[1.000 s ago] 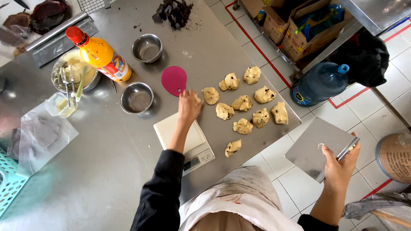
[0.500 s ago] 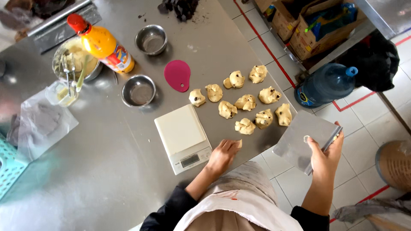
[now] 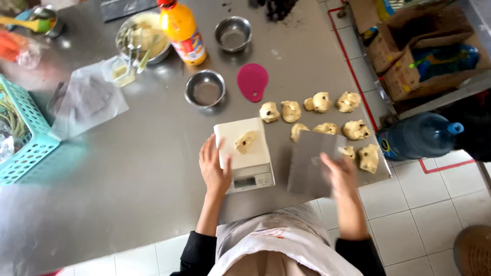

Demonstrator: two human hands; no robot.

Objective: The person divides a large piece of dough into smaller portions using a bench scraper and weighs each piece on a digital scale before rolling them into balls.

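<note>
Steel covers the whole bench (image 3: 128, 204), and a white scale (image 3: 244, 153) stands near its front edge. On the scale plate lies one dough piece (image 3: 245, 141) with dark bits in it. The left hand (image 3: 214, 167) rests flat against the left side of the scale, fingers open and stretched toward the plate; it holds nothing. The right hand (image 3: 338, 171) is blurred, and it holds a grey metal sheet (image 3: 309, 161) that lies just right of the scale. How the fingers grip the sheet I cannot tell exactly, but the hand lies on its right part.

Beyond the sheet are more dough pieces (image 3: 319, 102) in loose rows, some partly covered by the sheet's far edge, one (image 3: 368, 157) just beside the right hand. A pink scraper (image 3: 252, 81) lies flat behind the scale. Left of it stands a small steel bowl (image 3: 205, 89), and a second bowl (image 3: 233, 33) is farther back. An orange bottle (image 3: 181, 30) stands upright between that second bowl and a larger mixing bowl (image 3: 143, 38) with pale dough and tools inside. A clear plastic bag (image 3: 87, 102) lies to the left, and a teal basket (image 3: 23, 138) is at the left edge of the bench.

On the tiled floor at the right stands a blue water jug (image 3: 417, 135), near cardboard boxes (image 3: 409, 56).
</note>
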